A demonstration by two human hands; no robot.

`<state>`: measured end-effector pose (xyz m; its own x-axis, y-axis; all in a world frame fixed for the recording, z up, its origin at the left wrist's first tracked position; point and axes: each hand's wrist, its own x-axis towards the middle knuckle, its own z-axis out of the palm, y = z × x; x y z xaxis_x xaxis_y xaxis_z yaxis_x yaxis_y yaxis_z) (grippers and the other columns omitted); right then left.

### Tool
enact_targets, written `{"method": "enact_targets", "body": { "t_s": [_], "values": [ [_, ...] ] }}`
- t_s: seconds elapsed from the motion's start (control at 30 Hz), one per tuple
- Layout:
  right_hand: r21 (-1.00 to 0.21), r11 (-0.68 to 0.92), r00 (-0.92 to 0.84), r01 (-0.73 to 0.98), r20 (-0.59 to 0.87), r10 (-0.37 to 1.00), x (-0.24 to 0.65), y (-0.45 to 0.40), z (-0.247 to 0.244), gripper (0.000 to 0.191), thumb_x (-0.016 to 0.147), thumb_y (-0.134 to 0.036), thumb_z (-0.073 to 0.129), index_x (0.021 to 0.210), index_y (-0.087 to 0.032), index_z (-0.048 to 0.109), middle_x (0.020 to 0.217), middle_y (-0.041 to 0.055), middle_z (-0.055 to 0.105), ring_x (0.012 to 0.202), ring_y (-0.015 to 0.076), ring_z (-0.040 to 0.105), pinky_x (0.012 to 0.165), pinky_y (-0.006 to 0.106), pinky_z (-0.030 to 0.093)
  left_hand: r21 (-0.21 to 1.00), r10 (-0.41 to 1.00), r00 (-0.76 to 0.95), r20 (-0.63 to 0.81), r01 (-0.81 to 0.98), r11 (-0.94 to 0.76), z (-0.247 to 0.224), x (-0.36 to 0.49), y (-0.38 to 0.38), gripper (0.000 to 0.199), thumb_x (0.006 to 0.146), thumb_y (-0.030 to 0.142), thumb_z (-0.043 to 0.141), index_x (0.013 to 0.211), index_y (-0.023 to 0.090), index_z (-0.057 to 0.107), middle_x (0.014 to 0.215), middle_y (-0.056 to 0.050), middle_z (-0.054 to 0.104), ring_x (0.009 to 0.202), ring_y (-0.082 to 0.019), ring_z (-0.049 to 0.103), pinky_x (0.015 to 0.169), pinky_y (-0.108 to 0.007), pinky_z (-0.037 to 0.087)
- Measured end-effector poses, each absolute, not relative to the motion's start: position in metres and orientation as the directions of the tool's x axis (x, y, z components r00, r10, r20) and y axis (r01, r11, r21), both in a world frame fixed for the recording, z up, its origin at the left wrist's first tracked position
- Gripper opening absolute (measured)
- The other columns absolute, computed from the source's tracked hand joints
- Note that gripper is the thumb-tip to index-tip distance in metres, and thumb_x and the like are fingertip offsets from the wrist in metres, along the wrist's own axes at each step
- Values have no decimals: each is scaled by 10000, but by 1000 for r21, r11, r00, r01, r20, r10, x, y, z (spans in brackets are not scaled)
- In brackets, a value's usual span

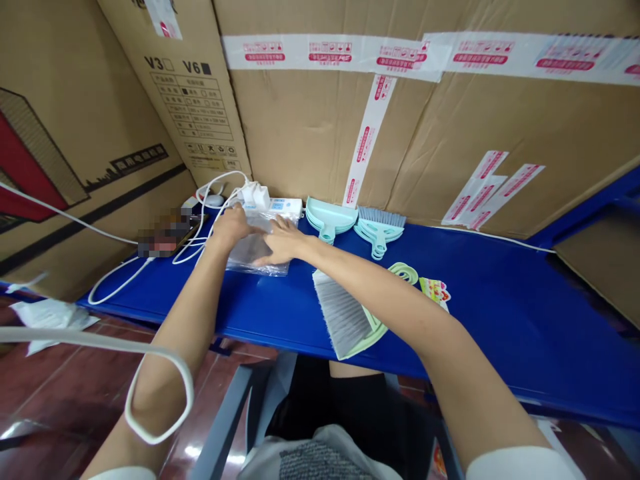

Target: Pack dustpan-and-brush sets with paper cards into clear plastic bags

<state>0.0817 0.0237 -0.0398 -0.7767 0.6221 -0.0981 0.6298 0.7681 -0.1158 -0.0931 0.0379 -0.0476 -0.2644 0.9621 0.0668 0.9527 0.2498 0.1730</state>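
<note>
A clear plastic bag (273,268) lies on the blue table in front of a white power strip (287,205). My left hand (231,227) rests on the bag's left side, its thumb stretched to the right. On the right part of the bag, my right hand (281,241) lies with fingers spread. Beside it stand light-blue dustpans (333,215), stacked together, and next to them light-blue brushes (381,230) with grey bristles. Under my right forearm is a green brush (345,317) with pale grey bristles, partly covered by the arm.
Large cardboard boxes (310,133) wall off the back and left of the blue table (500,300). White cables (120,287) loop around a blurred phone-like object (170,233) at the left. A colourful card (435,291) lies by the green handle. Another white cable hangs before my left forearm.
</note>
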Motion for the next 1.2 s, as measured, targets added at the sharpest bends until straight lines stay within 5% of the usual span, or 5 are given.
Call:
{"method": "enact_targets", "body": {
  "t_s": [0.2,0.53,0.67,0.83,1.2],
  "values": [
    [-186,653,-675,734,-302,673,89,34,-64,1255,801,-991,488,1752,-291,64,1800,220,-121,1630,475,-197,1229,770,-111,111,966,-259,-3,960,258,-49,-96,42,1193,678,555,905,1575,-14,362,1486,-418,528,1374,-517,596,1099,-525,527],
    [-176,661,-679,730,-300,670,87,39,-58,1265,787,-960,549,1754,-273,108,1801,205,-99,1636,467,-180,1229,795,-64,16,975,-221,-7,975,222,-53,-88,43,1117,735,260,734,1612,-181,200,1596,-498,329,1548,-535,373,1220,-525,378],
    [-175,710,-731,682,-139,668,97,20,-35,1152,912,-811,576,1756,-175,116,1805,219,23,1665,468,44,1282,749,75,47,980,-187,75,982,184,-49,-74,31,907,810,189,583,1571,-205,287,1584,-460,393,1534,-499,399,1214,-507,379],
    [-152,815,-823,560,11,567,184,-27,22,363,1006,-375,616,1294,-189,736,1295,150,758,1205,354,698,1037,533,532,148,913,-257,318,964,220,-25,-46,3,635,933,86,372,1556,-24,425,1453,-317,578,1292,-397,624,1025,-458,536],
    [-162,704,-722,691,-111,683,345,-91,-1,270,896,-71,647,1093,-255,660,1099,77,673,1022,248,657,900,383,524,179,828,169,535,935,-307,-35,7,-10,410,999,197,423,1245,182,751,1214,-154,717,1113,-351,693,846,-444,526]
  ]
}}
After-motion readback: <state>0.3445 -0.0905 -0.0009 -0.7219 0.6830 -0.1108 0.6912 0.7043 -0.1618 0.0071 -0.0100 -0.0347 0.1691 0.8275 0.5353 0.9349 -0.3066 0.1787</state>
